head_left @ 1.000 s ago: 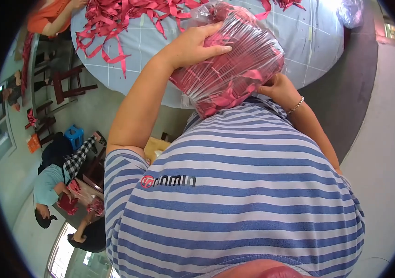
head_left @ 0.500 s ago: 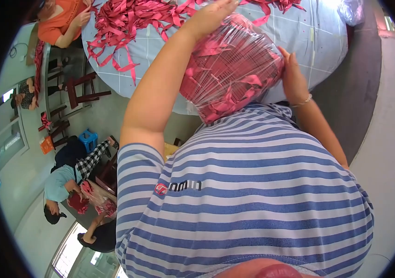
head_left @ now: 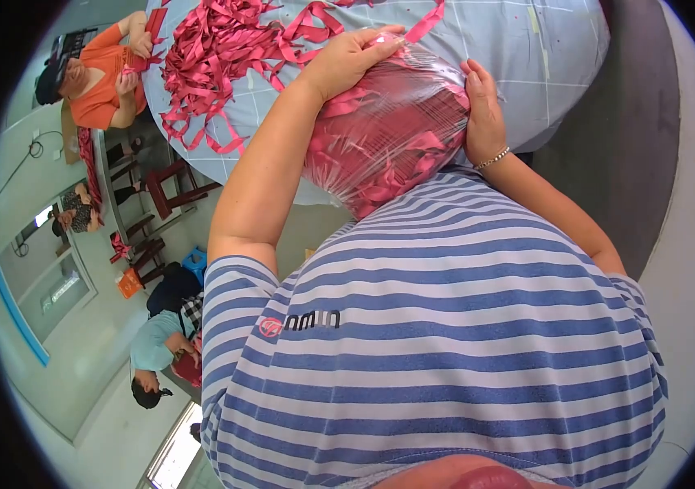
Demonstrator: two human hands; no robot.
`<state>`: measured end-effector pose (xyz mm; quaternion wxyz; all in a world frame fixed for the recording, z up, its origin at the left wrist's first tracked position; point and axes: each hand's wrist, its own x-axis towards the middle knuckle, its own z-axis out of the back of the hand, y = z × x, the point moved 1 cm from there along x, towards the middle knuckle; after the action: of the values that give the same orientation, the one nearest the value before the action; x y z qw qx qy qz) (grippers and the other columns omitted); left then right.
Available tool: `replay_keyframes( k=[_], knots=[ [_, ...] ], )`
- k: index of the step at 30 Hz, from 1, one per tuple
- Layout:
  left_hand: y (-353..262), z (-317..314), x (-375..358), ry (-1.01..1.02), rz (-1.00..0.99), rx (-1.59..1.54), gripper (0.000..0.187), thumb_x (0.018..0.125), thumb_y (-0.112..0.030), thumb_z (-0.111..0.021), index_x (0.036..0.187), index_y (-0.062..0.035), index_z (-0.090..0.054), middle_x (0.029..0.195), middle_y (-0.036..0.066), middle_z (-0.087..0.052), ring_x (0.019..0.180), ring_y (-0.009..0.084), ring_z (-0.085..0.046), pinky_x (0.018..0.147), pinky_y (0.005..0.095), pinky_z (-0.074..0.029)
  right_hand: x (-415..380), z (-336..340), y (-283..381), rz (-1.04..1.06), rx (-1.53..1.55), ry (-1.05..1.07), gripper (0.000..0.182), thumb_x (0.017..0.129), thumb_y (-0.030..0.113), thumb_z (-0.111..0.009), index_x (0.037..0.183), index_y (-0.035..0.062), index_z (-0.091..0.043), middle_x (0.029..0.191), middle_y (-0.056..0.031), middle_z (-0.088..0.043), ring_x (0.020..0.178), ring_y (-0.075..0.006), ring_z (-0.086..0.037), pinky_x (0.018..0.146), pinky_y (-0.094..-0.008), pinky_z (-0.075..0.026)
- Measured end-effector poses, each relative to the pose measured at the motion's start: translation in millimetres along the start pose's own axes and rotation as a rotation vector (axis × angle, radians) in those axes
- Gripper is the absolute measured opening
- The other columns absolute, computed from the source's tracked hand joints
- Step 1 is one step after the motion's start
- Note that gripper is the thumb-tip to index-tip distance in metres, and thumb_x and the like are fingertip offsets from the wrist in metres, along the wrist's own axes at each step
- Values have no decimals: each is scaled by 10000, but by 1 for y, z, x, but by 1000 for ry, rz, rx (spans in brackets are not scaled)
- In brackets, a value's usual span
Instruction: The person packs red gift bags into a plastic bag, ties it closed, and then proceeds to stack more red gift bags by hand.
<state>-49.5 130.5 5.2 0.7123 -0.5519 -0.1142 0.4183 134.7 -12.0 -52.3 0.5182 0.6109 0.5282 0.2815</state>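
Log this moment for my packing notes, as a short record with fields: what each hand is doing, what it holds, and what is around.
held item: clear plastic bag of red ribbon pieces, pressed against the striped shirt
left hand: grip over the bag's top left side
right hand: flat against the bag's right side, bracelet at the wrist
table: light blue checked cloth, beyond the bag
on table: loose red ribbon strips
others: person in orange at the table's far left
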Motion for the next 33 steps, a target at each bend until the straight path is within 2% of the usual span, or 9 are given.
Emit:
replay_keyframes(
  k=[7, 11, 14, 15, 18, 20, 22, 25, 33],
  knots=[
    [5, 2, 9, -120, -128, 386, 552, 957, -453, -561, 1321, -39, -588, 1250, 145, -647, 1148, 188, -598, 991, 312, -437, 17, 18, -10, -5, -130, 137, 514, 1044, 392, -427, 1355, -10, -498, 1346, -103, -541, 1254, -155, -464, 1073, -290, -319],
    [-1, -4, -16, -629, -397, 863, 563, 979, -444, -516, 1321, 1, -573, 1342, 154, -592, 1257, 217, -539, 1057, 336, -393, 20, 32, 15, -261, -207, 194, 499, 1014, 374, -508, 1359, 14, -526, 1269, -76, -600, 1203, -144, -509, 1049, -303, -351],
    [-21, 16, -96, -803, -401, 318, 543, 971, -352, -570, 1336, 45, -507, 1362, 227, -540, 1287, 288, -507, 1080, 373, -372, 17, 39, 37, -64, -386, 228, 484, 971, 313, -606, 1324, -14, -544, 1267, -113, -597, 1206, -186, -518, 1033, -328, -379],
    [-19, 16, -122, -744, -215, -294, 512, 984, -370, -557, 1287, 43, -543, 1323, 223, -570, 1248, 235, -545, 1055, 342, -392, 19, 39, 39, 45, -427, 237, 480, 955, 289, -641, 1302, -31, -554, 1277, -133, -587, 1213, -211, -518, 1025, -336, -388],
    [27, 18, -178, -997, -103, -286, 514, 1006, -395, -487, 1302, 14, -585, 1351, 132, -584, 1266, 212, -523, 1075, 345, -379, -5, 12, 59, 799, -889, 348, 578, 880, 287, -715, 1338, -5, -517, 1367, -211, -506, 1294, -310, -467, 1073, -397, -351],
    [50, -5, -185, -869, -143, -287, 515, 1022, -401, -454, 1299, 12, -590, 1334, 122, -597, 1268, 202, -518, 1078, 348, -376, -36, -28, 74, 1014, -934, 653, 713, 786, 316, -774, 1379, 50, -481, 1444, -236, -415, 1348, -381, -392, 1099, -481, -309],
    [61, -25, -187, -787, -193, -410, 504, 1034, -392, -438, 1291, 11, -597, 1315, 113, -609, 1255, 190, -524, 1072, 341, -382, -58, -59, 72, 1019, -1083, 1083, 818, 724, 387, -795, 1409, 91, -460, 1485, -181, -397, 1388, -351, -352, 1116, -531, -275],
    [64, -42, -179, -761, -267, -648, 456, 1041, -348, -444, 1273, 6, -615, 1290, 100, -625, 1216, 169, -547, 1053, 317, -404, -68, -85, 61, 1055, -1253, 1301, 881, 699, 464, -790, 1416, 77, -454, 1510, -153, -385, 1422, -321, -325, 1138, -503, -263],
    [80, -41, -174, -730, -252, -515, 381, 1039, -271, -476, 1260, -2, -631, 1280, 80, -634, 1199, 152, -557, 1045, 292, -417, -64, -97, 39, 1067, -1370, 1232, 934, 713, 595, -703, 1437, 72, -428, 1525, -97, -383, 1423, -258, -338, 1136, -524, -261]
  ],
)
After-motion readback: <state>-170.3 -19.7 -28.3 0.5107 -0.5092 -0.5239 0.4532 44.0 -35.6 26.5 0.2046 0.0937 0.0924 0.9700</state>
